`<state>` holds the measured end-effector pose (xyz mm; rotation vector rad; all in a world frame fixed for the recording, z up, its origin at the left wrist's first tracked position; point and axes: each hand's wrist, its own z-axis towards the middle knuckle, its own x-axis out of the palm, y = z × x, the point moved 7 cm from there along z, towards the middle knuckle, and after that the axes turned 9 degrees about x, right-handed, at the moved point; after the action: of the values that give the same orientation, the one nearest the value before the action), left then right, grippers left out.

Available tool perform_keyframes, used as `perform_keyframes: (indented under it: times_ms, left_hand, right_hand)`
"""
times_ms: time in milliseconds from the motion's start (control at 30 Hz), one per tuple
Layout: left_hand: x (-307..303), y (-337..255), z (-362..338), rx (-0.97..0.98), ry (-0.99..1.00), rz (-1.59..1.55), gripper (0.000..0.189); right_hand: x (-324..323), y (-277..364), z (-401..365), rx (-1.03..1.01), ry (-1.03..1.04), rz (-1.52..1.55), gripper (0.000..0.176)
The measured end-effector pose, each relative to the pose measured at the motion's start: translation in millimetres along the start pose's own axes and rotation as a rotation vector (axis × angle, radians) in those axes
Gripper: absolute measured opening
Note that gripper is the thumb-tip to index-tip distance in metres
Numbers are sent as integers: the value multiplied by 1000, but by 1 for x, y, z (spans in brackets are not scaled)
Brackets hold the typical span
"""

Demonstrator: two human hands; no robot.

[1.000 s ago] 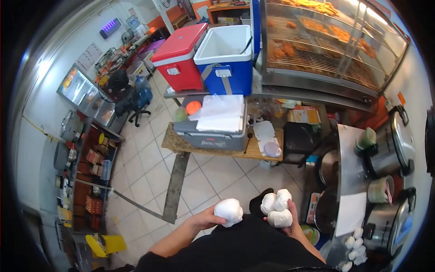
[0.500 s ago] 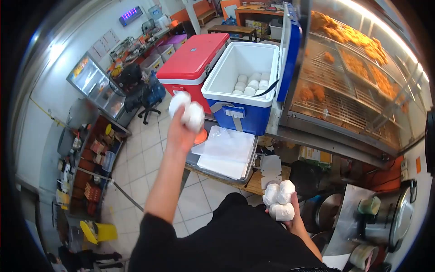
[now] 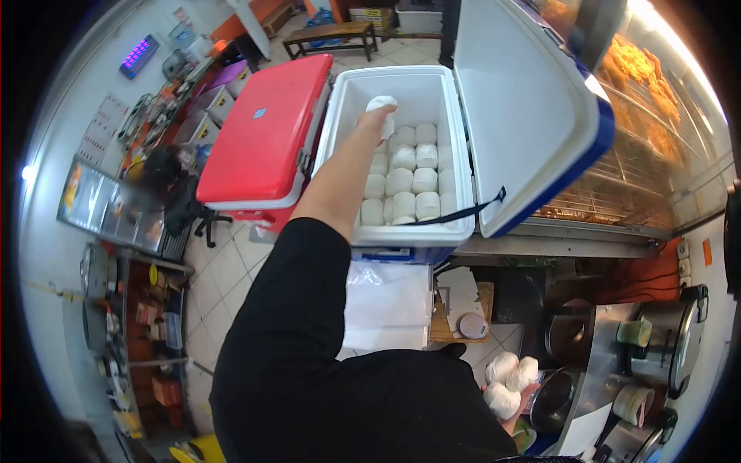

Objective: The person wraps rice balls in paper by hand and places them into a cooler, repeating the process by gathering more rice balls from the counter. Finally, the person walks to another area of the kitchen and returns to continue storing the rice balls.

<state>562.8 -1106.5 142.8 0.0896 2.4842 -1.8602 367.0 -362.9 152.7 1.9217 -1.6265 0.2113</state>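
My left hand (image 3: pixel 376 121) reaches into the blue-and-white cooler (image 3: pixel 330 127), closed around white round wrapped bundles; one bundle (image 3: pixel 382 102) shows above the fingers, and part of another appears beside them. Below and to the right of that hand, similar bundles (image 3: pixel 399 181) stand in rows inside the cooler. Low at the right, my right hand (image 3: pixel 523 403) cradles three more of the white bundles (image 3: pixel 502 400) near my body. The cooler's lid (image 3: pixel 532 116) is swung up to the right, its dark strap (image 3: pixel 459 217) hanging across the front rim.
A closed red cooler (image 3: pixel 266 127) stands left of the blue one. White sheets (image 3: pixel 386 305) lie in front. To the right are a lit glass food cabinet (image 3: pixel 617 177), large metal pots (image 3: pixel 664 347) and a small round scale (image 3: pixel 472 326). Shelves (image 3: pixel 150 332) line the left.
My left hand has moved forward and right, from in front of the coolers into the blue one, with its bundles. My view has come closer. The right hand still holds three bundles.
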Motion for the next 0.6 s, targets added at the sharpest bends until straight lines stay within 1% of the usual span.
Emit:
perform_keyframes:
  times_ms: [33,67,133,167,233,367,433,467,533,600]
  left_hand:
    - [2,15,21,2,-27,98,88]
    - [12,21,27,-4,-4,103,88]
    - [3,23,23,156,-310,585,85]
    - [5,33,24,155,-291,588,85]
    - [8,39,24,311,-247,532,94]
    - [10,67,28,236,-250,626,94]
    - [12,48,16,222,-248,767,95]
    - [10,48,21,215,-248,776,95]
    - [15,36,36,371,-216,968,90]
    - [10,12,21,324,-175,952,75]
  right_hand:
    - [0,-6,-4,-16,-49,27,95]
    - [1,-10,-7,-32,-91,51,95]
    - [2,-18,-10,-58,-161,84,94]
    - [4,-21,-10,-67,-190,97,94]
    - [5,-27,-12,-75,-236,120,94]
    - [13,-35,-9,-70,-261,140,93]
    - [18,-38,-5,-61,-252,136,92]
    - [21,-38,-2,-58,-245,136,92]
    - [23,-40,-1,-52,-237,136,92]
    - [26,-40,-1,-40,-238,132,91]
